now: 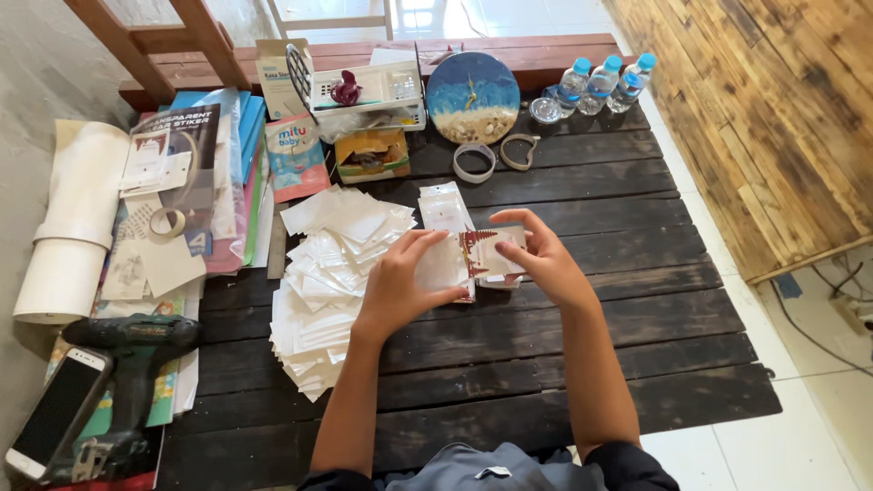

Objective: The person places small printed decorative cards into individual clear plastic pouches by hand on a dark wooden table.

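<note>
On the dark slatted wooden table (564, 364), both hands met over a small white card with a dark red jagged pattern (486, 252), which lay near the table's middle. The left hand (400, 282) rested flat on the card's left part, its fingers close together and pressing down on a thin, clear-looking cover there. The right hand (536, 255) curled over the card's right edge, thumb and forefinger pinching that edge. Just behind the card stood a narrow stack of small white packets (444, 211), touching or nearly touching it. Left of the card, just beside the left hand, sprawled a loose heap of white paper slips (323, 291), reaching almost to the near-left part of the table. Far behind the card, near the table's back edge, sat a round blue and sand-coloured clock face (473, 95), with three clear plastic water bottles with blue caps (602, 84) to its right. Well left of the card, over the table's left edge, lay a dark green cordless drill (127, 364) beside a white smartphone (56, 409). Right of the card and in front of it, bare planks ran to the table's right and near edges.
</note>
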